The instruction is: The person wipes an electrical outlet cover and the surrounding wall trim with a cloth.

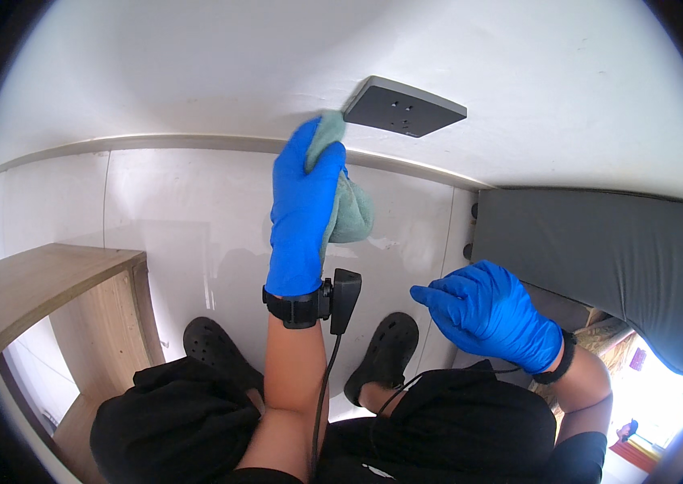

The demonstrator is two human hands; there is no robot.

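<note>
My left hand (305, 199), in a blue glove, grips a green cloth (350, 209). The cloth's upper end touches the white wall (196, 72) at the left edge of a dark grey wall socket (405, 109); the rest hangs below my fingers. A black strap with a small black device sits on my left wrist. My right hand (486, 308), also in a blue glove, is held above my right knee with its fingers curled. No object shows in it, though the palm side is hidden.
A wooden shelf unit (63, 266) stands at the left. A grey padded piece of furniture (583, 242) is on the right against the wall. A skirting strip (196, 142) runs along the wall's foot above the glossy tiled floor (154, 199). A black cable (324, 387) hangs from the left wrist device.
</note>
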